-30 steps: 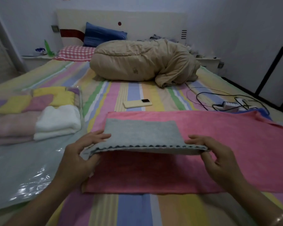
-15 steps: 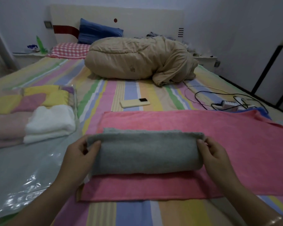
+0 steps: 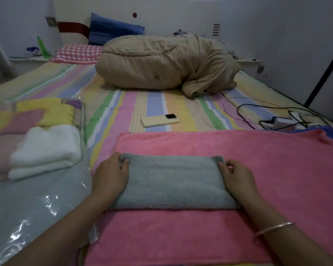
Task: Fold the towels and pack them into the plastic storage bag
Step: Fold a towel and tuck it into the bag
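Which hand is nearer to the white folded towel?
Left. The left hand grips the grey towel at the end facing the white folded towel; the right hand grips its far end.

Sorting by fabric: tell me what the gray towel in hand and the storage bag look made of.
Gray towel: looks like soft terry cloth, matte with a fuzzy nap, probably cotton. Storage bag: thin clear plastic film, glossy, with bright glare and wrinkles, and folded towels showing through it.

Bed: striped sheet (image 3: 156, 104)
Under both hands: pink towel (image 3: 258, 160)
Left of left hand (image 3: 110, 177): plastic storage bag (image 3: 27, 204)
Beyond the hands: phone (image 3: 160, 120), tan duvet (image 3: 161, 62), cables (image 3: 267, 116)
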`<state>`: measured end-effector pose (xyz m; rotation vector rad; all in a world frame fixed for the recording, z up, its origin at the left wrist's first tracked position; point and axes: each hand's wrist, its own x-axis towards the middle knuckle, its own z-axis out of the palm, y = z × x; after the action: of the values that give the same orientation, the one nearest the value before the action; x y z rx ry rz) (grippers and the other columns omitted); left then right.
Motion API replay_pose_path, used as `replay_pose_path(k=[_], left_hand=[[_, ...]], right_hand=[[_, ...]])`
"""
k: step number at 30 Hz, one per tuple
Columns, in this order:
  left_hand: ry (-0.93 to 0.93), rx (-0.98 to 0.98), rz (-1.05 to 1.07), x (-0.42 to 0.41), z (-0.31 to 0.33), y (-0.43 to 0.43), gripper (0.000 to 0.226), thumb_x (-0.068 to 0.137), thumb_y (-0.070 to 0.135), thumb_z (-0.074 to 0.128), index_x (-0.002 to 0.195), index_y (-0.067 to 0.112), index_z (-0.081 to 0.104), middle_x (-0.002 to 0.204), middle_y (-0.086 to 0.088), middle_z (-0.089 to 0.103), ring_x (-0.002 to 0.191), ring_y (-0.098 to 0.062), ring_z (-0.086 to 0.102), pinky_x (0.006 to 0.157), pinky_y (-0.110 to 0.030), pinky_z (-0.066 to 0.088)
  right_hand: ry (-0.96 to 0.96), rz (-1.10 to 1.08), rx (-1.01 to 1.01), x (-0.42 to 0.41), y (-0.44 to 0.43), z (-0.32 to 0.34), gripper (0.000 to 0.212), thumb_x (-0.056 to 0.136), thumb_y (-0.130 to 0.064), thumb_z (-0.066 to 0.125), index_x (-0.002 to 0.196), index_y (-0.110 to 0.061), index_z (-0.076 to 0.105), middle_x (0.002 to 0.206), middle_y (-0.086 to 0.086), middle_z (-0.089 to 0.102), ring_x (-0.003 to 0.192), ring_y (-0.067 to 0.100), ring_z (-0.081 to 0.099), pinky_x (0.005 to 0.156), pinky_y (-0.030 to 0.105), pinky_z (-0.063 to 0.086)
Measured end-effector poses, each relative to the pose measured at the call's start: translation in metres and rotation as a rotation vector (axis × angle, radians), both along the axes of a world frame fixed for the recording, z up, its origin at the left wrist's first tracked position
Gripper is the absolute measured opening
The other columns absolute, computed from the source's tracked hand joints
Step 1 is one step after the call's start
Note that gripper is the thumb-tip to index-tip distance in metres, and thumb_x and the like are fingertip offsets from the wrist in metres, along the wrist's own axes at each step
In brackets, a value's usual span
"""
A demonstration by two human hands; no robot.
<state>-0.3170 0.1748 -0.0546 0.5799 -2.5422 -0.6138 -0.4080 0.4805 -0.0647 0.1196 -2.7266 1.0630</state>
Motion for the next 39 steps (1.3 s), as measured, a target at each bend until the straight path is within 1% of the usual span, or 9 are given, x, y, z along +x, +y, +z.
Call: replay_pose_path(k=[7,10,16,19,24,27,32,35,39], left_hand=[[-0.029,-0.134,0.077,0.006,0.026,0.011,0.033,0.090,0.022,0.055,0.121,0.013,0.049,0.115,-0.014,0.059,0.104,-0.037,0.057,0.078,-0.044,0.046],[0.102,-0.291,-0.138,0.010,0.033,0.033,0.044,0.083,0.013,0.059,0.126,0.009,0.054,0.132,-0.014,0.054,0.117,-0.035,0.053,0.094,-0.047,0.045],[-0.170,-0.378,-0.539,0.006,0.019,0.094,0.078,0.084,0.052,0.004,0.149,0.019,0.031,0.159,-0.002,0.021,0.147,-0.017,0.019,0.121,-0.040,0.005],[-0.289,-0.444,-0.523,0.006,-0.003,0.097,0.083,0.081,0.058,-0.009,0.154,0.023,0.010,0.162,0.001,0.005,0.149,-0.013,0.003,0.120,-0.041,-0.004],[-0.243,-0.435,-0.483,0.009,-0.012,0.101,0.076,0.089,0.055,-0.002,0.154,0.019,0.016,0.161,-0.002,0.013,0.148,-0.016,0.010,0.116,-0.042,-0.004],[-0.180,-0.306,-0.533,0.011,-0.007,0.101,0.076,0.086,0.052,0.000,0.153,0.020,0.019,0.161,0.001,0.014,0.148,-0.011,0.010,0.121,-0.038,0.000],[0.265,0.006,-0.268,0.032,0.033,0.074,0.047,0.080,0.026,0.030,0.104,0.015,0.069,0.103,-0.004,0.072,0.094,-0.025,0.065,0.086,-0.038,0.050],[0.118,0.401,-0.108,0.037,0.053,0.038,0.031,0.086,0.019,0.037,0.096,0.018,0.067,0.094,-0.004,0.073,0.090,-0.028,0.067,0.084,-0.043,0.053],[-0.191,0.746,-0.048,0.041,0.049,-0.017,0.033,0.082,0.033,0.047,0.082,0.006,0.065,0.083,-0.016,0.068,0.069,-0.023,0.062,0.069,-0.034,0.049]], right_hand=[[-0.024,-0.171,0.339,0.024,0.006,0.021,0.035,0.093,-0.051,0.045,0.107,-0.020,0.053,0.101,0.007,0.066,0.095,0.033,0.063,0.074,0.035,0.043],[-0.189,-0.190,0.450,0.034,0.015,0.026,0.055,0.089,-0.066,0.032,0.097,-0.019,0.058,0.102,0.011,0.067,0.095,0.032,0.063,0.079,0.036,0.045],[-0.460,-0.018,0.334,0.054,0.013,0.033,0.075,0.078,-0.079,0.038,0.093,-0.011,0.068,0.099,0.013,0.070,0.093,0.028,0.065,0.081,0.035,0.051],[-0.401,-0.047,0.041,0.068,0.012,0.036,0.053,0.080,-0.064,0.057,0.086,-0.013,0.070,0.083,0.004,0.072,0.081,0.024,0.068,0.074,0.034,0.054],[-0.481,-0.085,-1.137,0.097,-0.023,0.030,0.026,0.081,-0.014,0.071,0.104,-0.004,0.065,0.094,0.014,0.073,0.084,0.023,0.071,0.070,0.034,0.058],[-0.275,-0.173,-1.295,0.107,-0.056,0.022,0.037,0.075,-0.004,0.073,0.110,-0.010,0.061,0.106,0.012,0.071,0.098,0.026,0.068,0.086,0.040,0.054],[0.037,-0.050,-0.779,0.116,-0.100,0.040,0.047,0.084,0.000,0.058,0.126,-0.020,0.053,0.111,0.000,0.067,0.097,0.015,0.063,0.088,0.034,0.051],[0.282,0.225,-0.406,0.120,-0.130,0.049,0.059,0.077,-0.007,0.044,0.132,-0.028,0.053,0.117,-0.008,0.064,0.105,0.010,0.059,0.094,0.021,0.047],[0.461,0.493,0.397,0.119,-0.163,0.017,0.055,0.075,-0.025,0.038,0.123,-0.020,0.064,0.124,0.000,0.064,0.118,0.026,0.059,0.105,0.048,0.034]])
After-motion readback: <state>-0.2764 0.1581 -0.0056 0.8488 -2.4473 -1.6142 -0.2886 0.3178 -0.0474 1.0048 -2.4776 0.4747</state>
